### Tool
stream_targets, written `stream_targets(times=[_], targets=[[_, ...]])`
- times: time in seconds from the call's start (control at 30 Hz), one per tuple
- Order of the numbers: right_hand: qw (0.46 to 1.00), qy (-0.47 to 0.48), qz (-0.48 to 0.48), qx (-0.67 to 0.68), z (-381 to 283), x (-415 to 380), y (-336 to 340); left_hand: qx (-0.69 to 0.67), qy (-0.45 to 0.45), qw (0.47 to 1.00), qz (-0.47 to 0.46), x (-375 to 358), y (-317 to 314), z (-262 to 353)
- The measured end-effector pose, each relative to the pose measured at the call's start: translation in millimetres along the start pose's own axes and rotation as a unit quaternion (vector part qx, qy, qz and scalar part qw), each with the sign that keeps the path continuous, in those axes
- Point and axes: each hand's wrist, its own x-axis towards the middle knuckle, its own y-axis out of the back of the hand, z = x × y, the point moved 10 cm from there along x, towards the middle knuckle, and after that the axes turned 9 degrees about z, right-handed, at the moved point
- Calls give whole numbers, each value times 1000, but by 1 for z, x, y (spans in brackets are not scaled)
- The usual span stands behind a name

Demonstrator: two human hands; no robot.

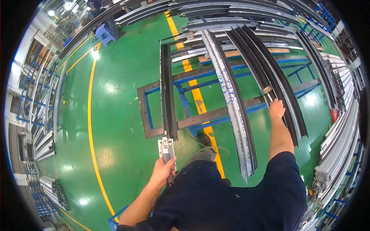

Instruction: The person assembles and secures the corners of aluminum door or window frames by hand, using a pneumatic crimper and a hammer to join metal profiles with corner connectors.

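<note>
My left hand [163, 169] is closed around the dark grip of a silver metal tool [166, 143] with a block-like head. The tool's head sits right at the near end of a long black profile [166, 88]. In my right hand [276, 109] is a small hammer [266, 90], its head resting over a pair of dark profiles [266, 57]. Between my hands lies a profile wrapped in white printed film [227, 88], with blue handwriting on it. All these profiles lie across a blue-framed stand [148, 133].
More long profiles [231, 11] are stacked at the far side. White profile bundles [333, 161] line the right, and racks [36, 100] stand on the left. A blue stool [105, 34] is on the green floor. A cable [192, 154] loops near my foot.
</note>
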Motion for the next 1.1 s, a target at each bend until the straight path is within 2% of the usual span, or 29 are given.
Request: stream_targets(times=[0.07,0.1,0.13,0.2,0.23,0.27,0.3,0.33,0.37,0.4,0.43,0.47,0.5,0.53,0.57,0.6,0.63,0.67,0.73,0.77,0.8,0.87,0.93,0.97,1.0,1.03,1.1], targets=[[997,-25,71,-16,-2,-4,13,-1,4,1000,-4,1,-2,-3],[993,-4,119,4,-16,-8,21,-8,5,1000,-19,2,-3,-5],[982,49,146,104,-43,-27,46,-19,0,999,-30,4,-2,-5],[916,173,215,292,-100,-83,89,-17,3,1000,-14,9,-1,-16],[878,168,18,448,-136,-119,118,-36,20,998,-37,5,-9,-16],[828,150,-92,532,-165,-165,123,-54,32,997,-49,1,-15,-12],[827,132,-192,512,-192,-220,149,-57,33,996,-66,5,-21,-15],[751,147,-319,559,-217,-274,151,-82,44,991,-94,6,-26,-16],[668,137,-375,628,-236,-321,169,-98,61,984,-136,4,-37,-17],[680,170,-357,617,-250,-354,177,-79,70,981,-160,1,-43,-18],[584,70,-518,621,-262,-387,191,-118,84,976,-165,-1,-46,-15],[703,193,-335,596,-264,-382,200,-148,104,968,-171,-1,-49,-14],[706,153,-371,584,-263,-379,211,-106,115,965,-213,-4,-53,-12],[667,67,-424,609,-264,-379,205,-40,92,959,-264,0,-54,-15],[671,43,-419,611,-268,-374,216,15,65,948,-311,6,-49,-9],[691,64,-421,585,-270,-370,225,25,74,945,-318,14,-43,-7],[708,89,-424,558,-274,-372,230,92,60,927,-359,17,-39,-6],[719,98,-370,579,-279,-373,225,157,44,902,-400,18,-37,2],[723,81,-383,569,-282,-383,209,360,11,800,-479,14,-25,30],[729,77,-391,557,-286,-384,209,488,-154,731,-451,27,-14,69],[734,67,-385,556,-285,-379,209,586,-318,626,-404,36,-9,109],[768,64,-362,524,-276,-375,209,627,-345,657,-237,73,2,180],[789,58,-364,491,-274,-380,212,626,-579,500,-150,83,-16,222],[804,56,-386,449,-275,-379,216,659,-566,463,-177,113,-26,214],[812,39,-389,432,-272,-380,215,653,-602,407,-213,108,-53,218],[815,15,-402,417,-267,-389,204,664,-636,313,-238,129,-69,206],[822,-17,-406,400,-265,-383,217,666,-676,171,-265,174,-100,189]])
